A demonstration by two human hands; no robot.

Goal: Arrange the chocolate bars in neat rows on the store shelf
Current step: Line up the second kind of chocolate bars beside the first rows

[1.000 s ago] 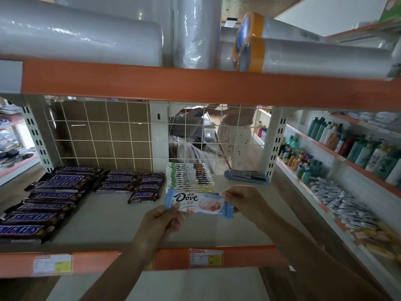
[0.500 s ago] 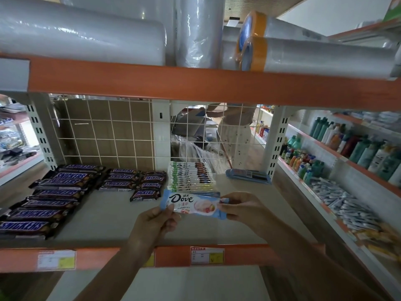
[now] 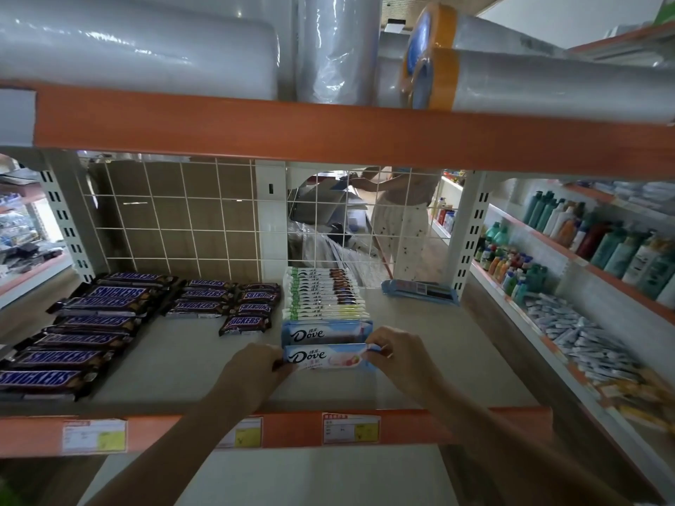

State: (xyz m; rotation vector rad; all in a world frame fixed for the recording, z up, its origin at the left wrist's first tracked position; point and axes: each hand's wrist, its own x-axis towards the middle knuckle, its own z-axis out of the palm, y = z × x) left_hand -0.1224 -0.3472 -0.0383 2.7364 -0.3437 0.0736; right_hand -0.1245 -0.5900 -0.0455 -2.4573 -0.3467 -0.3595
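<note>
Head view: Snickers bars [image 3: 91, 334] fill the shelf's [image 3: 175, 363] left side, white bars [image 3: 323, 294] stacked at the back. Both hands pinch a pale blue Dove bar [image 3: 327, 357], left hand [image 3: 252, 367] on its left end, right hand [image 3: 396, 354] on its right, just before another Dove bar [image 3: 325, 333].

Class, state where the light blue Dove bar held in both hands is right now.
In the head view, the held Dove bar is centre-frame, between the left hand and right hand, directly in front of another Dove bar.
</note>
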